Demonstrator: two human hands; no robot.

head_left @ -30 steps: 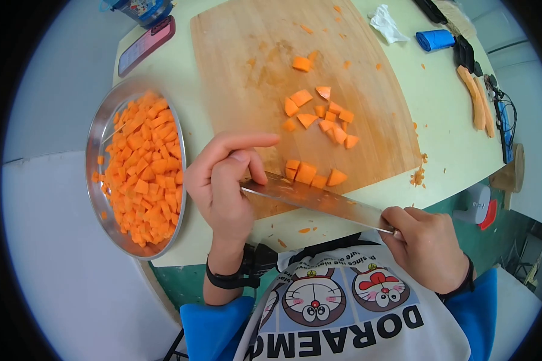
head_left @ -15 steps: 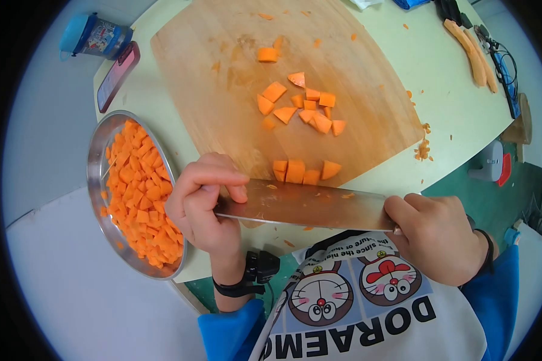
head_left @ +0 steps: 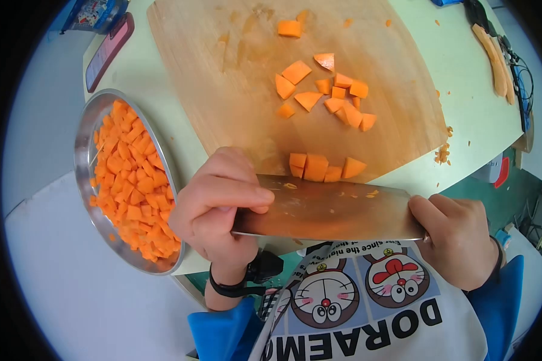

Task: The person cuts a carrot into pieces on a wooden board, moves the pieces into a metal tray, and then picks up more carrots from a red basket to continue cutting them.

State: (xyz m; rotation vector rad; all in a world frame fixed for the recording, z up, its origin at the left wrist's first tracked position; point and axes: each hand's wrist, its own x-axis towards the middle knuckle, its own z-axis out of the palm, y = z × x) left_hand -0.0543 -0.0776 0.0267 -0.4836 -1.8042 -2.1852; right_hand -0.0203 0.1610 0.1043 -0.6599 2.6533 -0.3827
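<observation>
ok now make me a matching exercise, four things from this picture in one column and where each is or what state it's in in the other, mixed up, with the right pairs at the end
Things
1. knife
2. phone
3. metal dish
4. cutting board

Places and states
A. heaped with diced carrot
B. between the left hand and the right hand
C. lying under scattered carrot chunks
D. beside the blue container

Right pairs: 1-B, 2-D, 3-A, 4-C

Upside down on the apron point(head_left: 370, 304), large "DORAEM" reads at five o'clock and small "since the" at four, the small line's remaining words unclear.
</observation>
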